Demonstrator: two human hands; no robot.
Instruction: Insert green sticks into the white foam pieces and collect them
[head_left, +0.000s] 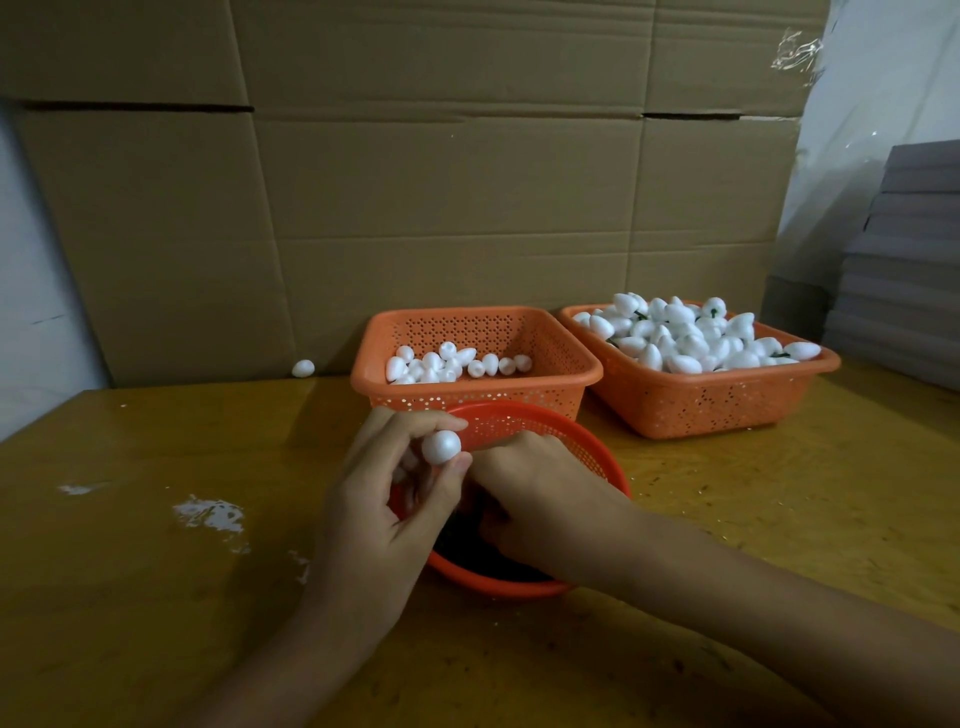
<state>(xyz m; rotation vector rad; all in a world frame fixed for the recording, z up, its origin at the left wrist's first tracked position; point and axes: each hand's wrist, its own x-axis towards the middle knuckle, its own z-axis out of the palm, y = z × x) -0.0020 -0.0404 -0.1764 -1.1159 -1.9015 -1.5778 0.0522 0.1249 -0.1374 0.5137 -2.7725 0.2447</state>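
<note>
My left hand (379, 499) pinches a white foam piece (441, 446) between thumb and forefinger, and more white foam shows inside its curled fingers. My right hand (535, 493) reaches down into the round red basket (597, 462), whose dark contents are mostly hidden; its fingertips are out of sight. The left orange basket (379, 374) holds a thin layer of plain foam pieces (452, 361). The right orange basket (701, 405) is heaped with foam pieces with green sticks (696, 338).
A stray foam piece (303, 368) lies by the cardboard wall (415, 208) at the back. White smears (213, 514) mark the yellow-brown table (156, 597) on the left. Grey stacked sheets (904, 260) stand at the right.
</note>
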